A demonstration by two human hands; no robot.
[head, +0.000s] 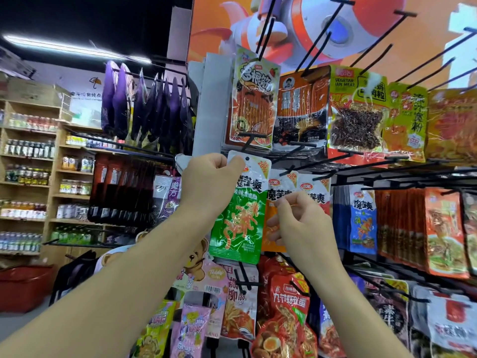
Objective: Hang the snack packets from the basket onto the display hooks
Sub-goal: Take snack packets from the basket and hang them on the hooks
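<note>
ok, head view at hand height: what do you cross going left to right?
bottle shelves → dark red packets → left hand → green packet → right hand, pinching the orange packet → blue packet → orange-red packets

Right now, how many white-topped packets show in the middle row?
4: green packet in left hand, orange packet behind right hand, third packet beside it, blue packet rightmost; more possibly hidden.
</note>
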